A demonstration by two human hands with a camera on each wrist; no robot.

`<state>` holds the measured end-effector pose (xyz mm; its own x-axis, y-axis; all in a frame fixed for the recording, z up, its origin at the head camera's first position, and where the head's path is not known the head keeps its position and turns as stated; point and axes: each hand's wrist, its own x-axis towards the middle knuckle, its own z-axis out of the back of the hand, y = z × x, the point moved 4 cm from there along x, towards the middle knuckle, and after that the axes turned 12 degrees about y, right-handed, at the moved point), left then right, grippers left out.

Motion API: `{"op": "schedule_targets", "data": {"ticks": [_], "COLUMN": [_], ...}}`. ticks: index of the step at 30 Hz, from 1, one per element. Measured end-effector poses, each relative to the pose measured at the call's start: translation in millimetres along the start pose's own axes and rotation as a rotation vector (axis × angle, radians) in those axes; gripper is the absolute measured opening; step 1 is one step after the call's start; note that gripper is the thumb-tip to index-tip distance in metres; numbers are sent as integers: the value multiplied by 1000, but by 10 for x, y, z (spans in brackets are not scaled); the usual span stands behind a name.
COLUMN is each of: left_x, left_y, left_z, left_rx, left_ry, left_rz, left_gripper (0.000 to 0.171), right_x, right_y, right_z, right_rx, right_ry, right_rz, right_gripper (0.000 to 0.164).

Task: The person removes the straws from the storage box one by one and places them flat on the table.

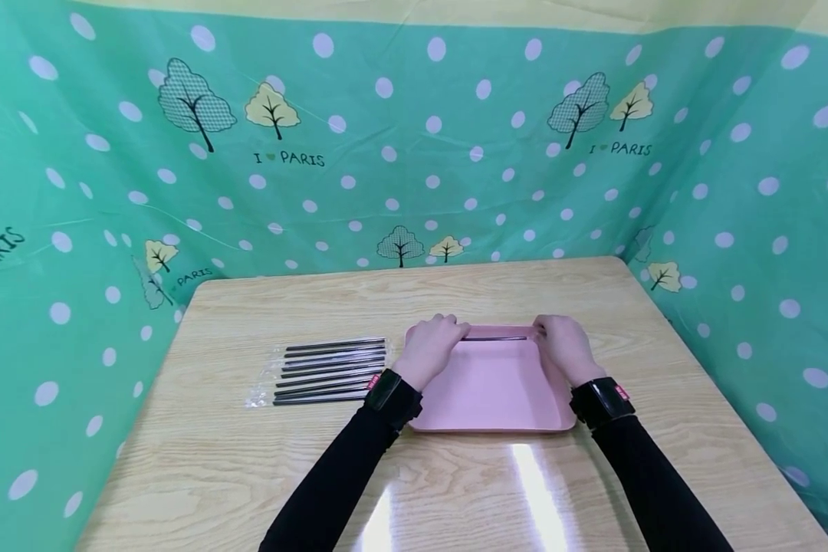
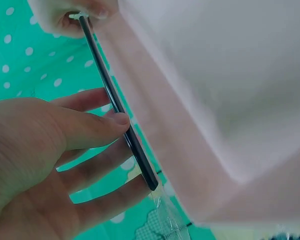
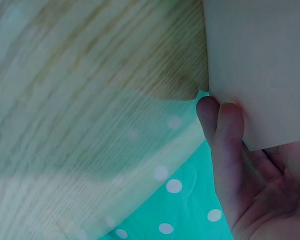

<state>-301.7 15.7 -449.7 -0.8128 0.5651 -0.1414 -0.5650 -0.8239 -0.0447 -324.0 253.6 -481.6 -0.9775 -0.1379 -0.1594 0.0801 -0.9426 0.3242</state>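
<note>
A thin black chopstick (image 1: pixel 494 338) lies crosswise over the far side of the pink tray (image 1: pixel 493 387). My left hand (image 1: pixel 431 349) pinches it between thumb and fingers close to one end; the left wrist view shows this chopstick (image 2: pixel 140 155) with its squared end free below the thumb. At the other end, my right hand (image 1: pixel 567 349) has its curled fingers round the tip, where a small whitish bit shows. In the right wrist view, two fingers of the right hand (image 3: pixel 260 195) touch the corner of a pale tray wall (image 3: pixel 262 70).
Several black chopsticks (image 1: pixel 331 372) lie in a row left of the tray, with clear plastic wrapping (image 1: pixel 265 387) at their left ends. All rests on a wood-grain table (image 1: pixel 200 460). Green dotted cloth (image 1: pixel 386 176) hangs round its back and sides.
</note>
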Motion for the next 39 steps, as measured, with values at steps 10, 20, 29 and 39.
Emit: {"op": "schedule_targets", "data": {"ticks": [10,20,29,39], "left_x": [-196,-515,-841,-1134], "left_y": [267,675,1028,1399], "left_z": [27,-56,-113,-172], "left_rx": [0,12,26,20], "left_ry": [-52,-99,-153,-207], "left_rz": [8,37,81,130], "left_gripper": [32,40,37,42], "right_x": [9,-4,-12,-13], "right_y": [-3,15,26,16], "right_z": [-19,-28,-16,-20], "right_rx": [-19,-24,-27,-19], "right_ry": [-20,-19,-23,-21], "right_rz": [5,2,30,21], "right_gripper": [13,13,12,13]}}
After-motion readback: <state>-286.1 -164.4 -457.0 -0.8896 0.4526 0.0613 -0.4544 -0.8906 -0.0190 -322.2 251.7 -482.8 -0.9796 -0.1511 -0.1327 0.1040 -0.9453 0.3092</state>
